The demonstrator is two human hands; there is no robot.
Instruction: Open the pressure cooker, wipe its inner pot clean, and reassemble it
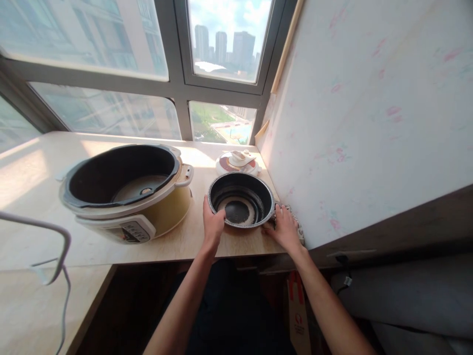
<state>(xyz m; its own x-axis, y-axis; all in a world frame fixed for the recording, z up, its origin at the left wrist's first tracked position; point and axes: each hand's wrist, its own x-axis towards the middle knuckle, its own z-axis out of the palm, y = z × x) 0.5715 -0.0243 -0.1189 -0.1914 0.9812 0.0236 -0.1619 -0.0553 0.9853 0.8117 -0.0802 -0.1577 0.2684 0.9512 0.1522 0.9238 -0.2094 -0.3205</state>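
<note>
A round black inner pot [265, 197] with a pale ring on its inside bottom stands at the front of the wooden ledge, tilted slightly toward me. My left hand [213, 224] grips its left side, thumb over the near rim and fingers along the outer wall. At the pot's right side, my right hand [284, 229] is curled around part of a patterned cloth [300, 230], its fingertips close against the outer wall. The palm hides much of the cloth. Behind the pot lies a round white and reddish-brown lid [225, 165] with a raised handle.
A large electric cooker [172, 207] stands open on the left of the ledge [201, 249]. A grey cord [65, 296] with a curved bar is at the far left. Windows rise behind, and a flowered wall [351, 123] borders the right. A paper bag [298, 315] hangs below.
</note>
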